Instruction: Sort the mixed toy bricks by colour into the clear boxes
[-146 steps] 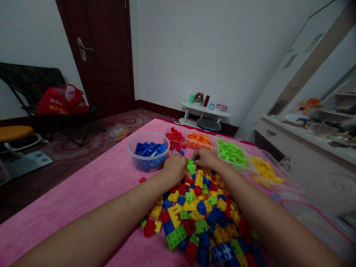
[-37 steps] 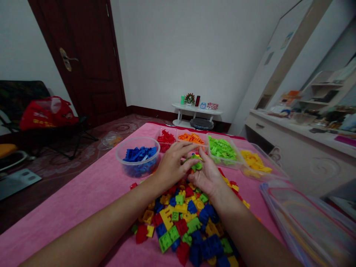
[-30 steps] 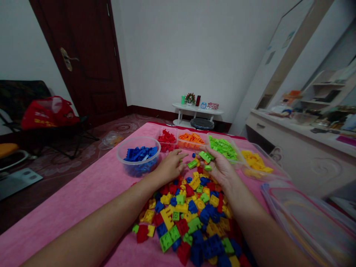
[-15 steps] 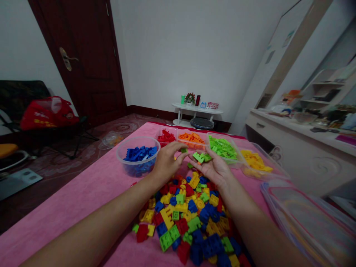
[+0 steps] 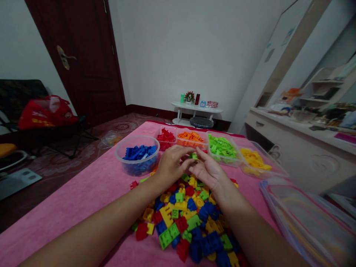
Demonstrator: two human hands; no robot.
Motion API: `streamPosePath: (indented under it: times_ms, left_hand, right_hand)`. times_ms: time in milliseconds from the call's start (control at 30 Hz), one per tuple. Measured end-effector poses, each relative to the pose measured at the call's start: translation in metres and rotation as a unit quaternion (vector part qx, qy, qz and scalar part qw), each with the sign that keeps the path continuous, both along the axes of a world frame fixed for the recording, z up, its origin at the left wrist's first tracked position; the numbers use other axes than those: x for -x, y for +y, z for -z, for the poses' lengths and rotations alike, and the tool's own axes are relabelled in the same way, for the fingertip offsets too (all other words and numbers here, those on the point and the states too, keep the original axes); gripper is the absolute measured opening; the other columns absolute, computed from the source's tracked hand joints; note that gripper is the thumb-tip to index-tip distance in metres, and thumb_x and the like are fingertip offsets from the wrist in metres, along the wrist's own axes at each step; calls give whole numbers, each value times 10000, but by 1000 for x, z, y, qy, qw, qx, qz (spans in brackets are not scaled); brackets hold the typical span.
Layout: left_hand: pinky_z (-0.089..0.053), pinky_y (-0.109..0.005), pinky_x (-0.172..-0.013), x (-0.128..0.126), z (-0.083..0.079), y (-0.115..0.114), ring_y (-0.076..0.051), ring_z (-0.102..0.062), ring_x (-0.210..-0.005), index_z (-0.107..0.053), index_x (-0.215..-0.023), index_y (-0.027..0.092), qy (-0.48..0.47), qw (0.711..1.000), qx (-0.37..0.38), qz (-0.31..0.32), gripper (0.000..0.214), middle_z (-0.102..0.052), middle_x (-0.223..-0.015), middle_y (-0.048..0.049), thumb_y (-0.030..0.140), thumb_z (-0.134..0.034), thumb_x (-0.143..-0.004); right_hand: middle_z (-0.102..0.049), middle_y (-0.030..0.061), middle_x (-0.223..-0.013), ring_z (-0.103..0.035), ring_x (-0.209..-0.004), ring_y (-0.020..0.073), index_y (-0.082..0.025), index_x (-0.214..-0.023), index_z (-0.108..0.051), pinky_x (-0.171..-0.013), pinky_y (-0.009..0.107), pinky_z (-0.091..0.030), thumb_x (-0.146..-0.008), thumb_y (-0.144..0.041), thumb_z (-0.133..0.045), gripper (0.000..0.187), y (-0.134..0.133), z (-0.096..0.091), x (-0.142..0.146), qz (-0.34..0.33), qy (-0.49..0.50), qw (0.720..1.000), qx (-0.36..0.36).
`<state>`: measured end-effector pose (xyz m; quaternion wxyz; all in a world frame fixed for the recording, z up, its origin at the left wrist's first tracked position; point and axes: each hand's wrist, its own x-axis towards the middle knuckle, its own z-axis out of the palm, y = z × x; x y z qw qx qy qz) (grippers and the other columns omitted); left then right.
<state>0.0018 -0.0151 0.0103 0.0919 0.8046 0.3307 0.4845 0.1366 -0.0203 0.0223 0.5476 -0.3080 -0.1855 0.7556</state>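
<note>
My left hand (image 5: 172, 163) and my right hand (image 5: 208, 170) meet above the far end of a mixed pile of plastic building bricks (image 5: 182, 205). Between their fingertips shows a small green building brick (image 5: 194, 156). The left fingers curl down in a pinch at its left side. My right hand is turned palm inward, its fingers bent around the brick from the right. Anything else inside the palm is hidden. Just beyond the hands stand clear tubs of red bricks (image 5: 166, 135), orange bricks (image 5: 190, 137) and green bricks (image 5: 221, 146).
A round tub of blue bricks (image 5: 139, 154) stands left, and a tub of yellow bricks (image 5: 255, 159) right. Clear plastic lids (image 5: 303, 218) lie at the right edge of the pink-covered table (image 5: 91, 196). A white dresser (image 5: 294, 148) runs along the right.
My hands have come together. The right hand, earlier spread with several green bricks on it, has curled inward, and the left has moved right to meet it. Fewer green bricks show.
</note>
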Motion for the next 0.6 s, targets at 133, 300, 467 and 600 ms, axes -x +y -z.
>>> streamPosePath:
  times_ms: [133,300,467,600]
  left_hand:
    - [-462,-307,-865,2,-3,4,-176,-595,-967,-631,-1089,204,-2,1000,-22,3,312,-674,-1042,-44,172,-639,-779]
    - [-479,-261,-699,15,-3,15,-164,-640,-744,-704,-931,199,120,988,99,-14,183,-713,-862,-40,282,-605,-802]
    - [-464,-244,-712,23,14,17,-189,-657,-806,-718,-970,295,265,947,168,66,343,-725,-900,-11,333,-762,-632]
    - [-460,-248,-684,19,17,17,-187,-654,-763,-729,-941,293,261,951,160,30,297,-727,-846,-13,257,-745,-646]
  right_hand:
    - [-657,53,-761,-631,-689,122,-125,-768,-615,-556,189,-528,-779,-85,-592,48,2,3,-5,33,-62,996,-50]
    - [-621,-3,-619,-491,-449,49,-128,-760,-638,-378,127,-383,-649,-142,-697,126,8,9,-26,75,-276,949,-134]
    - [-608,-7,-534,-516,-454,79,-142,-673,-681,-424,160,-391,-588,-165,-738,105,16,17,-39,36,-467,854,-227]
    - [-649,9,-606,-570,-532,109,-151,-625,-684,-490,189,-428,-621,-186,-712,44,16,17,-36,21,-527,807,-267]
